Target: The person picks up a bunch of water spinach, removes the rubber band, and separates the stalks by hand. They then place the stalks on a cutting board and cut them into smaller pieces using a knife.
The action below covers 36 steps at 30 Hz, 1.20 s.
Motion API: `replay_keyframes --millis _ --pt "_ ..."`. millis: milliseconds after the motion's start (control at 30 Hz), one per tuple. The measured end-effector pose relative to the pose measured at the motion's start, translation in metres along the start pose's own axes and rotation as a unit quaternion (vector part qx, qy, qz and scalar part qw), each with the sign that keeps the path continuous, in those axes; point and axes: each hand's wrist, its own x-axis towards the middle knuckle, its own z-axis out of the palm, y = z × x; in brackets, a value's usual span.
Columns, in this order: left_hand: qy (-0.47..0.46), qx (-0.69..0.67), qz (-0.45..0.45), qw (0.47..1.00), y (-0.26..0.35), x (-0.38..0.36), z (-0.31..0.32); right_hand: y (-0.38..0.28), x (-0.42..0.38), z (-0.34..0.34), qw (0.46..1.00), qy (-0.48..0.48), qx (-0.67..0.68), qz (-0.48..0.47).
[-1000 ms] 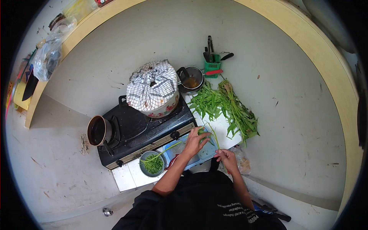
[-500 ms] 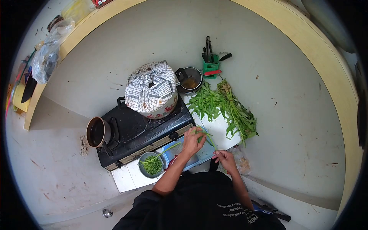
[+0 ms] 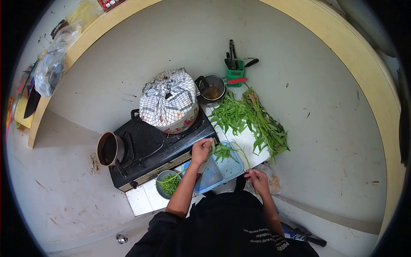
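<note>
My left hand (image 3: 202,150) is closed in a pinch on a water spinach leaf (image 3: 223,151), above the blue tray's left side. Lower and to the right, my right hand (image 3: 258,179) grips the lower end of a thin green water spinach stem (image 3: 244,155), which slants up and left. Beneath both hands lies the blue rectangular tray (image 3: 232,171), with a few green bits on its bottom. A grey bowl (image 3: 160,192) of chopped greens (image 3: 170,185) stands left of the tray, a long stem leaning over its rim. My left forearm partly covers the tray's left end.
A black two-burner stove (image 3: 147,147) carries a cloth-wrapped pot (image 3: 169,100) and a small saucepan (image 3: 110,147). Behind the tray lies a water spinach bunch (image 3: 261,120). Farther back are a strainer on a pan (image 3: 212,90) and a green utensil basket (image 3: 235,77).
My left hand has moved left and slightly up, drawing the leaf away from the stem. The right hand has shifted slightly right and down, still holding the stem.
</note>
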Motion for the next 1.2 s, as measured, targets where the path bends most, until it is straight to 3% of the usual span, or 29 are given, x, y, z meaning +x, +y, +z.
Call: replay_keyframes --millis 100,200,300,433,533,633,733,833,867,967,1100,1133,1200 --pt "-0.001 -0.178 -0.073 0.981 -0.011 0.000 0.022 -0.011 0.003 0.002 1.000 0.022 -0.008 0.013" --pt "-0.119 0.051 -0.102 0.986 -0.050 -0.003 0.029 -0.009 0.010 0.006 1.000 -0.004 -0.015 -0.015" --pt "-0.059 0.322 -0.054 0.943 -0.059 -0.016 0.032 -0.007 0.008 0.011 0.999 -0.010 -0.039 -0.010" --pt "-0.029 0.155 -0.050 0.986 -0.062 -0.035 0.023 -0.002 0.007 0.017 0.999 -0.027 -0.032 0.001" --pt "-0.100 0.099 -0.073 0.987 -0.068 -0.057 0.013 0.006 0.014 0.030 0.998 -0.049 -0.039 -0.005" --pt "-0.255 0.048 -0.024 0.965 -0.077 -0.085 -0.001 0.014 0.020 0.051 0.994 -0.094 -0.056 -0.007" --pt "-0.268 -0.075 -0.130 0.952 -0.038 -0.129 -0.006 0.016 0.024 0.076 0.981 -0.150 -0.119 -0.007" --pt "-0.125 -0.160 -0.179 0.963 -0.044 -0.158 -0.007 0.018 0.031 0.099 0.957 -0.190 -0.213 -0.058" --pt "-0.080 -0.204 -0.170 0.961 -0.081 -0.162 -0.007 0.018 0.034 0.105 0.941 -0.209 -0.249 -0.092" --pt "-0.008 -0.236 -0.234 0.943 -0.084 -0.174 -0.026 0.007 0.036 0.124 0.914 -0.256 -0.283 -0.135" --pt "0.026 -0.010 -0.111 0.993 -0.080 -0.191 -0.056 0.003 0.044 0.145 0.894 -0.306 -0.296 -0.142" --pt "0.013 0.054 -0.139 0.989 -0.065 -0.191 -0.066 0.004 0.045 0.150 0.891 -0.308 -0.295 -0.157" --pt "0.071 0.091 -0.102 0.988 -0.027 -0.194 -0.079 0.005 0.046 0.158 0.885 -0.310 -0.292 -0.187"
